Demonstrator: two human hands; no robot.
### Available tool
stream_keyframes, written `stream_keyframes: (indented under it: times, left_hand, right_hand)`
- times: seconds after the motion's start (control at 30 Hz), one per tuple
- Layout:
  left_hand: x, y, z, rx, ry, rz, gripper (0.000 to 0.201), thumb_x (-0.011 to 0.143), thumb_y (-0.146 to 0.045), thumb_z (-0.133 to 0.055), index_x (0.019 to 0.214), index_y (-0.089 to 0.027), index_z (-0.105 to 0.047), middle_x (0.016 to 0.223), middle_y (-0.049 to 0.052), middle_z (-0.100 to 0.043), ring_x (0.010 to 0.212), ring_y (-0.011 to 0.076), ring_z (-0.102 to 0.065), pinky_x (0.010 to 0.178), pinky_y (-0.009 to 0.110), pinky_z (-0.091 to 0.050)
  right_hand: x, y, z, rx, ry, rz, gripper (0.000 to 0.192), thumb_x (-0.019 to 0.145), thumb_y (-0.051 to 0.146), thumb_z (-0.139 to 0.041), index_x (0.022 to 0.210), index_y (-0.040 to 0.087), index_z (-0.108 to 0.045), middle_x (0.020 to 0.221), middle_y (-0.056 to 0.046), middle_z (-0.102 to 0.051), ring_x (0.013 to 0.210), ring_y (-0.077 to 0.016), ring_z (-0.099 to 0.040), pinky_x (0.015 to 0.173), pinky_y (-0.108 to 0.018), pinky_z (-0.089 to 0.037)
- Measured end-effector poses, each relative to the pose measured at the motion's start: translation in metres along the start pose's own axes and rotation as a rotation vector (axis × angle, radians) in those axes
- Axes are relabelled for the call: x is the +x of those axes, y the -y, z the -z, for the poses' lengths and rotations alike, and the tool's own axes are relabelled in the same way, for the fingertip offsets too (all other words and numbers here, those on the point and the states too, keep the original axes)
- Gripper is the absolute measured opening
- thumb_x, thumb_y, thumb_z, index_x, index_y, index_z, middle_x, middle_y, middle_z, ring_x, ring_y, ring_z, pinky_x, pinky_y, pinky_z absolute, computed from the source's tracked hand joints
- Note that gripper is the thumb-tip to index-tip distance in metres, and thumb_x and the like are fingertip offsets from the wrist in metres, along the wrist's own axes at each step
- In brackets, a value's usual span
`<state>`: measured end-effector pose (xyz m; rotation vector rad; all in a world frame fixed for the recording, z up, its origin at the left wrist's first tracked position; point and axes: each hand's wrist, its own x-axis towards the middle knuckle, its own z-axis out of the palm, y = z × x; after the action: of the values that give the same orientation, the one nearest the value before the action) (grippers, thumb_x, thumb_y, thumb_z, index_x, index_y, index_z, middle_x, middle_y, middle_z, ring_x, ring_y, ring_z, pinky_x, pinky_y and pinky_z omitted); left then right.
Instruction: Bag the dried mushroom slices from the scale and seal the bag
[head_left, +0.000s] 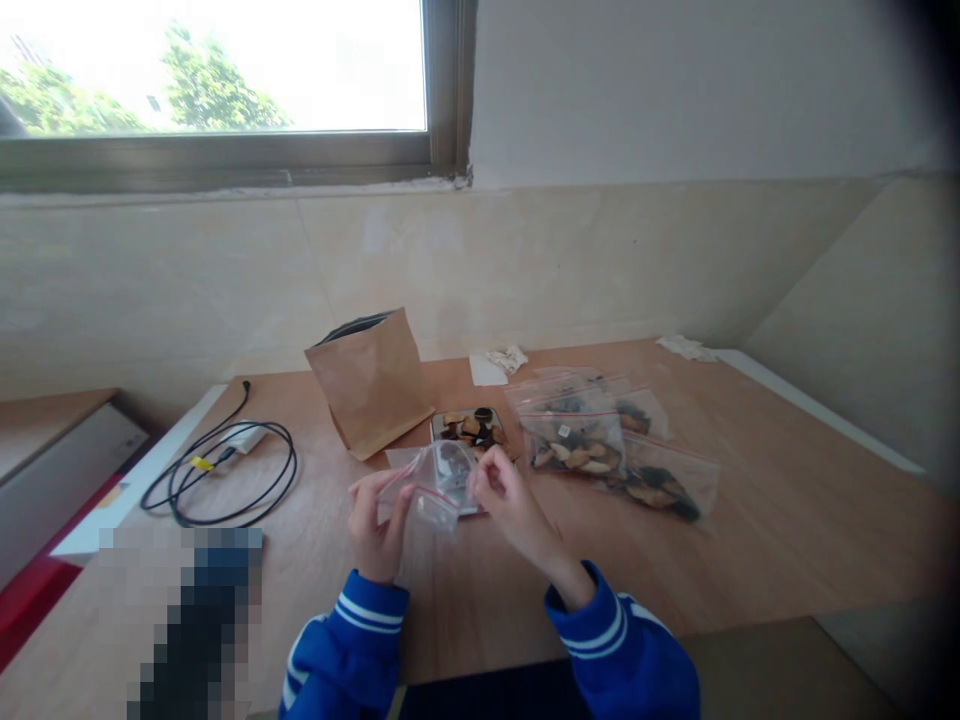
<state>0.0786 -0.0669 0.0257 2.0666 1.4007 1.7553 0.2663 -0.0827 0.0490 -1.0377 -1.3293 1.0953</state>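
My left hand and my right hand both pinch a small clear zip bag with a red seal strip, held just above the wooden table. The bag looks nearly empty. Right behind it lies a small tray heaped with dried brown and black slices. Both sleeves are blue with white stripes.
A brown paper pouch stands open behind the tray. Several filled clear zip bags lie to the right. A coiled black cable with a white adapter lies at the left. Crumpled paper sits by the wall.
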Motion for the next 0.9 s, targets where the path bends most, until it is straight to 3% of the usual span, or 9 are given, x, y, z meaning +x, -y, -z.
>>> stream_keyframes:
  times: [0.1,0.23,0.33,0.57,0.7,0.9]
  left_hand:
    - [0.004,0.009,-0.002,0.015,-0.127,0.012,0.017,0.086,-0.032,-0.056,0.095,-0.02,-0.065,0.09,0.004,-0.069,0.086,0.0187,-0.062,0.081,0.034,-0.045]
    - [0.01,0.02,-0.014,-0.043,-0.173,0.023,0.025,0.087,-0.036,-0.053,0.101,-0.018,-0.062,0.095,0.007,-0.067,0.09,0.0203,-0.062,0.085,0.037,-0.045]
    - [0.011,0.026,-0.025,-0.081,-0.205,0.066,0.035,0.088,-0.042,-0.049,0.107,-0.015,-0.058,0.101,0.01,-0.065,0.095,0.0228,-0.062,0.087,0.041,-0.046]
    - [0.005,0.033,-0.03,-0.154,-0.208,0.106,0.043,0.09,-0.047,-0.043,0.116,-0.015,-0.055,0.123,0.015,-0.058,0.117,0.026,-0.054,0.101,0.047,-0.04]
    - [0.002,0.031,-0.029,-0.192,-0.144,0.146,0.044,0.091,-0.044,-0.042,0.123,-0.015,-0.051,0.13,0.016,-0.055,0.123,0.0258,-0.05,0.104,0.048,-0.037]
    - [0.001,0.03,-0.031,-0.228,-0.112,0.158,0.044,0.091,-0.043,-0.042,0.126,-0.016,-0.049,0.132,0.015,-0.054,0.125,0.025,-0.049,0.106,0.046,-0.036]
  right_hand:
    - [0.01,-0.011,0.018,-0.101,-0.094,0.034,0.025,0.09,0.044,-0.044,0.08,0.022,-0.046,0.072,0.0,-0.056,0.07,-0.016,-0.056,0.065,-0.028,-0.045]
    - [0.03,-0.038,0.044,-0.523,-0.347,0.211,0.027,0.091,0.043,-0.043,0.092,0.02,-0.056,0.094,-0.009,-0.059,0.094,-0.0231,-0.054,0.088,-0.04,-0.042]
    - [0.048,-0.065,0.053,-0.72,-0.466,0.206,0.031,0.088,0.045,-0.046,0.102,0.018,-0.054,0.103,-0.013,-0.057,0.103,-0.0279,-0.05,0.093,-0.047,-0.038]
    - [0.065,-0.101,0.05,-0.795,-0.405,0.111,0.045,0.078,0.048,-0.06,0.109,0.016,-0.054,0.104,-0.015,-0.056,0.102,-0.0313,-0.05,0.091,-0.049,-0.04]
    - [0.06,-0.101,0.054,-0.712,-0.392,0.145,0.045,0.081,0.051,-0.055,0.109,0.015,-0.055,0.099,-0.013,-0.055,0.096,-0.0278,-0.053,0.087,-0.044,-0.044]
    - [0.056,-0.088,0.06,-0.671,-0.423,0.137,0.037,0.081,0.05,-0.054,0.094,0.016,-0.061,0.087,-0.009,-0.055,0.081,-0.0236,-0.056,0.079,-0.039,-0.047]
